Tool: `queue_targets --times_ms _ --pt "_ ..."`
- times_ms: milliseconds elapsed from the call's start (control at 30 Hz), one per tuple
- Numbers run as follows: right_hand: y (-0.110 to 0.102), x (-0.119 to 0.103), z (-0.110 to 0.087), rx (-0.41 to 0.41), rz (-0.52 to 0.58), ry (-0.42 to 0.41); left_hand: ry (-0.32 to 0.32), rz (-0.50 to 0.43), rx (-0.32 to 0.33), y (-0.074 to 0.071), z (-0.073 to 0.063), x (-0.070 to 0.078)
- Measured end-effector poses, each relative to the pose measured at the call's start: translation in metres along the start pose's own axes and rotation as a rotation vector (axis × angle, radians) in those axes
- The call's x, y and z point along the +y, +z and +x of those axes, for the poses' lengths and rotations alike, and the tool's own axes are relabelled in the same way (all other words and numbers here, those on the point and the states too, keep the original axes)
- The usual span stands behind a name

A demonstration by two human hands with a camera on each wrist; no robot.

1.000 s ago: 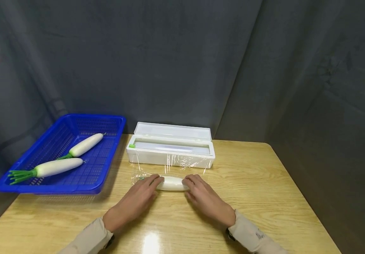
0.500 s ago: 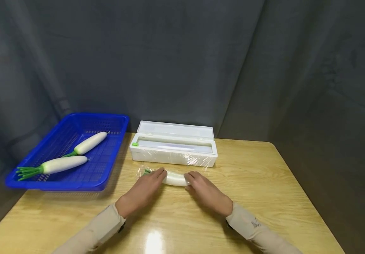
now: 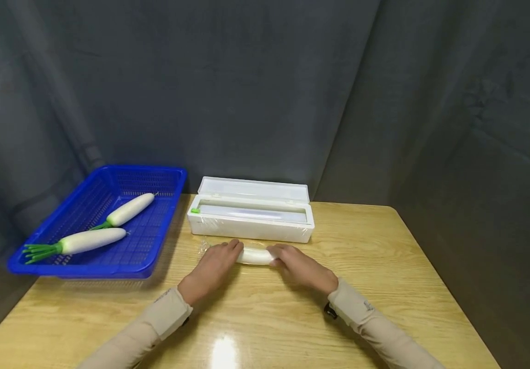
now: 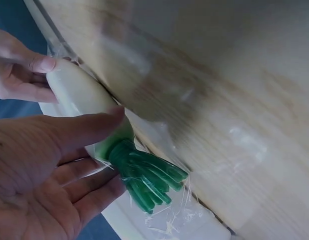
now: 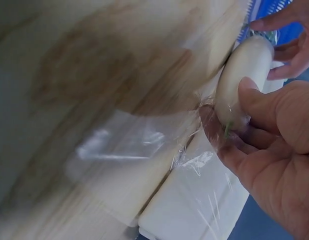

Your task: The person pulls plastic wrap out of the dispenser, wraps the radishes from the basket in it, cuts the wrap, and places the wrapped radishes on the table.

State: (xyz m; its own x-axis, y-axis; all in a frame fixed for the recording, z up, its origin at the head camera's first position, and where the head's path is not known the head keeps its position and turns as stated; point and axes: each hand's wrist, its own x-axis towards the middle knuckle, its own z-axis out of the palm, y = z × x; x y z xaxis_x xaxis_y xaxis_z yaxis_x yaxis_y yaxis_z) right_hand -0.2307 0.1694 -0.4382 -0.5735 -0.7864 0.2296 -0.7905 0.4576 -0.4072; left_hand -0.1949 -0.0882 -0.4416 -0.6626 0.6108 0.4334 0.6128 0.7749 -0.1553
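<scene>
A white radish (image 3: 255,256) with green leaf stubs (image 4: 144,175) lies crosswise between both hands, with clear plastic wrap (image 5: 194,162) around it and spreading past its ends. My left hand (image 3: 214,264) grips the leafy end, thumb on the near side and fingers curled beneath. At the tapered end, my right hand (image 3: 299,264) holds the radish between thumb and fingers, the film lying over those fingertips. Just behind the hands stands a white wrap dispenser box (image 3: 251,228), its lid (image 3: 253,189) raised and a green slider (image 3: 195,210) at its left end.
A blue plastic basket (image 3: 103,271) at the left holds two more radishes, one in front (image 3: 91,241) and one behind (image 3: 131,209). The wooden table (image 3: 361,246) runs back to a dark grey curtain (image 3: 246,92).
Both hands have rolled the radish slightly away, toward the box, and their fingers have closed in under it. Less film stretches between radish and box. The head view has shifted slightly.
</scene>
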Motion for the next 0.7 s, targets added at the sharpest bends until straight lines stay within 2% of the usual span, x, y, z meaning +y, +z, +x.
queue_targets --times_ms 133,267,367,467,567,700 --pt "-0.001 0.004 0.002 0.001 -0.001 -0.034 -0.003 0.003 0.019 0.004 0.004 -0.003" --pt "-0.003 0.002 0.000 -0.004 -0.031 -0.025 -0.011 -0.009 0.034 0.008 0.007 -0.005" --pt "-0.002 -0.002 -0.005 -0.005 -0.122 0.006 -0.005 -0.023 0.047 0.011 0.008 -0.007" --pt "0.002 -0.005 -0.009 0.010 -0.278 0.013 0.009 -0.033 0.054 0.011 0.009 -0.008" --pt "0.006 -0.007 -0.008 0.058 -0.392 -0.009 0.011 -0.046 0.038 0.010 0.012 -0.010" --pt "0.010 -0.008 -0.002 0.161 -0.415 -0.066 -0.012 -0.082 -0.002 0.008 0.016 -0.015"
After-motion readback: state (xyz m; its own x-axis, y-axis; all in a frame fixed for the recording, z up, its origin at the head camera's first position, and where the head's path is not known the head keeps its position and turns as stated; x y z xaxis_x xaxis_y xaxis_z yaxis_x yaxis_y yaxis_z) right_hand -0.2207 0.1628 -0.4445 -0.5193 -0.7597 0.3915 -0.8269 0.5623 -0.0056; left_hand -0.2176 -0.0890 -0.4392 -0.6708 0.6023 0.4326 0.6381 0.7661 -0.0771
